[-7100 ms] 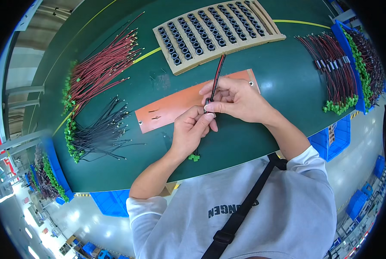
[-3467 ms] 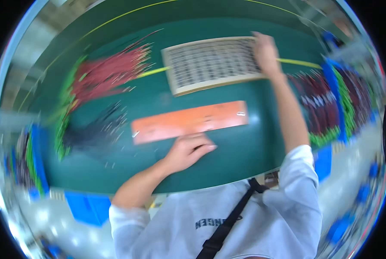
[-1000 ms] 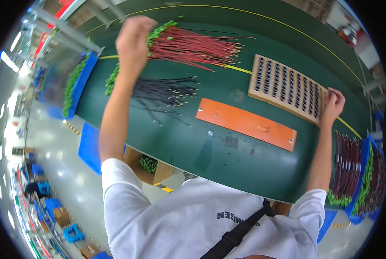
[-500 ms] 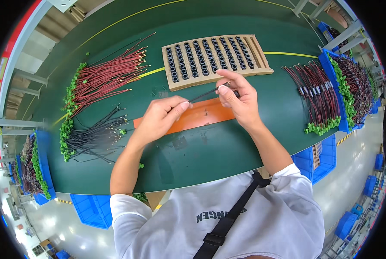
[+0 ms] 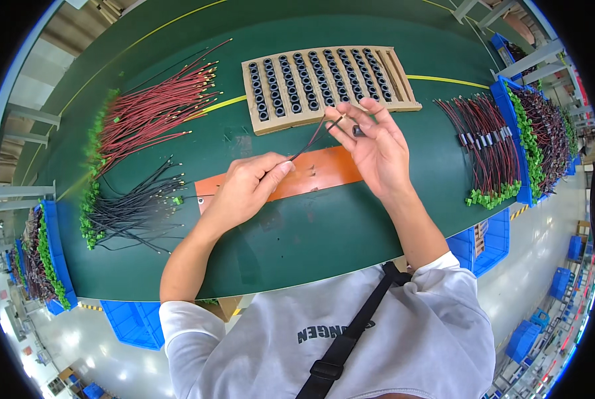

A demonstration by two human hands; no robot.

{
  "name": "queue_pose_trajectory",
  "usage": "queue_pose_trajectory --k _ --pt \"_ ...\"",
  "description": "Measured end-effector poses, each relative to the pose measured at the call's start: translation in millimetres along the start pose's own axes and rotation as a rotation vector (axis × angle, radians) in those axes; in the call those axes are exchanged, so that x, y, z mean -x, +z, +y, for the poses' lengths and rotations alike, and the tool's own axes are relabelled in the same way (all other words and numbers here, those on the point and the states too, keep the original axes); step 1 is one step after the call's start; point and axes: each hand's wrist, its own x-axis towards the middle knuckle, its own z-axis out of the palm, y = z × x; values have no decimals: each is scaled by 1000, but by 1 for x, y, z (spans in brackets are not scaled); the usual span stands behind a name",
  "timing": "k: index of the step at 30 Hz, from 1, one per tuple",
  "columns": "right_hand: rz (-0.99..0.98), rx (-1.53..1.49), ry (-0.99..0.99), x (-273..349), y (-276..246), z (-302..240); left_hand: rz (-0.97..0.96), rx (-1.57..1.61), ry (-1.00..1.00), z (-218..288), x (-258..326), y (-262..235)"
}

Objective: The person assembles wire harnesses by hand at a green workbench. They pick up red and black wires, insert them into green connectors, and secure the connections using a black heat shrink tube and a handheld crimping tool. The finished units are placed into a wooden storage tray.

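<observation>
My left hand (image 5: 247,189) pinches a thin pair of red and black wires (image 5: 313,139) above an orange plate (image 5: 314,174) on the green table (image 5: 311,233). My right hand (image 5: 374,143) holds the wires' far end between its fingertips, and a small black ring (image 5: 358,130) sits against its fingers. Just beyond the hands lies a tan tray (image 5: 324,83) with rows of black rings in it.
A pile of red wires (image 5: 151,116) and a pile of black wires (image 5: 134,209) lie at the left, both with green ends. Finished red and black wire bundles (image 5: 487,149) lie at the right, beside blue bins (image 5: 543,126) holding more.
Over the last second my left hand came back from the wire piles at the left and my right hand came off the tray; both now hold the wire pair above the orange plate.
</observation>
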Motion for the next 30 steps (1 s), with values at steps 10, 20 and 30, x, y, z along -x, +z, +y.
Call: queue_pose_trajectory --k 10,20,30 --pt "43 -68 -21 -3 -13 0 -124 72 15 4 4 -1" --pt "-11 -171 102 0 -14 -4 -215 224 -85 -5 5 6" --pt "-140 -103 56 0 -15 -4 -342 185 -188 -4 4 2"
